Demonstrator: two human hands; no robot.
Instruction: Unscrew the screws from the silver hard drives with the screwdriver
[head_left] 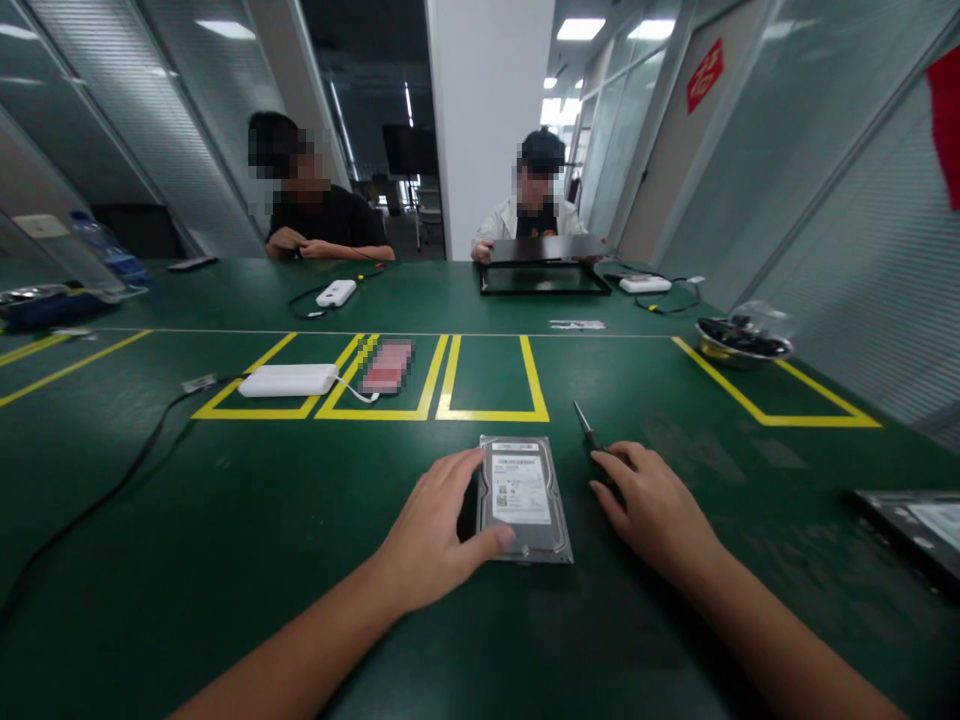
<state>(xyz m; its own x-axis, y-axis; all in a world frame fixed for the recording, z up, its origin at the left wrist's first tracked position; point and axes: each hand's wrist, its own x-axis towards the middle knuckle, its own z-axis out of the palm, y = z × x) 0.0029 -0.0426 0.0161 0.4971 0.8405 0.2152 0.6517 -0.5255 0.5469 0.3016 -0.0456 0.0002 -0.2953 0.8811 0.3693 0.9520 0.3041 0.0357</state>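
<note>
Grey hard drive (pixel 559 520), seemingly unopened, our left hand (pixel 427 525) spread along its edge, our right hand (pixel 654 505) gripping a screwdriver (pixel 589 436) not yet applied.

In front of me the silver hard drive (pixel 525 498) lies flat (white label (pixel 517 484) up); just to its right I have the dark-handled screwdriver (pixel 591 437), its thin metal tip pointing away from me.
</note>
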